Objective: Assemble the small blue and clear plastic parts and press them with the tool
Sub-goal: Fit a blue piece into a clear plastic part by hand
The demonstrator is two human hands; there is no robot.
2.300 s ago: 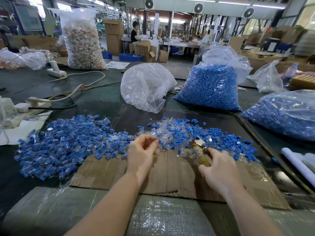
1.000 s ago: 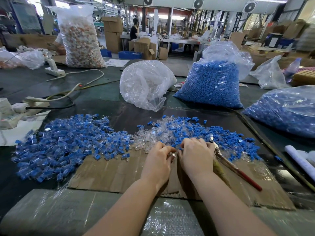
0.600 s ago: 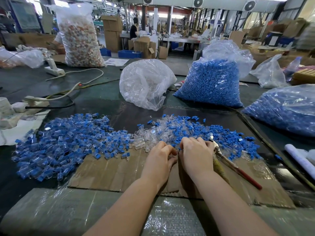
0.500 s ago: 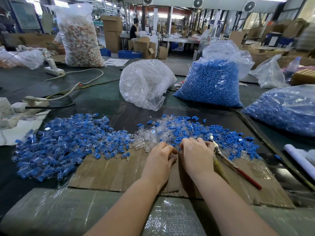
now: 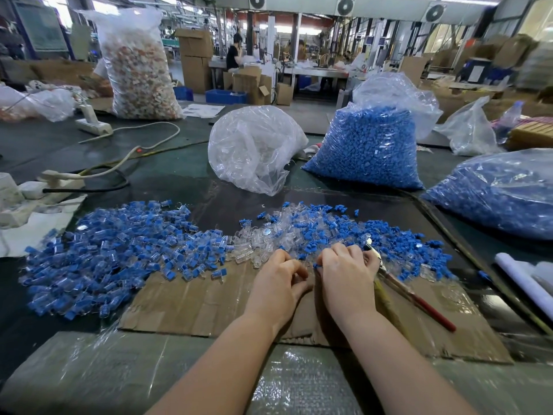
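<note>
My left hand (image 5: 279, 284) and my right hand (image 5: 347, 274) meet fingertip to fingertip over the cardboard sheet (image 5: 194, 301). The left fingers curl and pinch a small clear part, mostly hidden by them. The right fingertips pinch a blue part (image 5: 315, 265). Tucked under the right palm is the pressing tool (image 5: 419, 304), with its metal tip poking out past the knuckles and its red and yellow handles trailing to the lower right. A loose mix of blue and clear parts (image 5: 329, 229) lies just beyond the hands. Joined pieces are heaped at the left (image 5: 104, 250).
A clear bag (image 5: 254, 151), a bag of blue parts (image 5: 368, 148) and another at the right (image 5: 502, 193) stand behind the piles. Power strips and cables (image 5: 59, 178) lie at the left. White rolls (image 5: 526, 280) sit by the right edge.
Since 2.3 s ago the hands came together from apart, and the tool's handles dropped flat onto the cardboard. Over the last second the hands have hardly moved.
</note>
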